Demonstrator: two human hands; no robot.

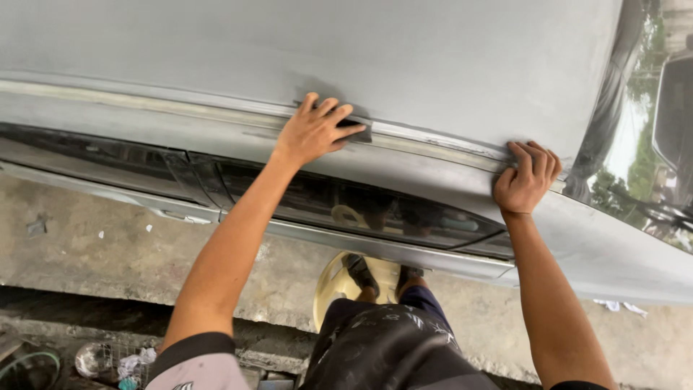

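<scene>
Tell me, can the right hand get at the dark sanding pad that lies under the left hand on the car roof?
Probably yes. The right hand grips the roof edge a short way along from the sanding pad, with only bare grey roof between; the left hand covers most of it.

Dark sanding block (pixel 351 130) mostly hidden under left hand (pixel 312 132), only edge at 3 o'clock showing. Fingertips of right hand (pixel 527 177) curled over roof edge, grip unclear. Car roof (pixel 433 58) cut at 12 o'clock edge. Windshield (pixel 635 144) cut at 3 o'clock. Small objects (pixel 108 360) at 7 o'clock too blurred to identify.
</scene>
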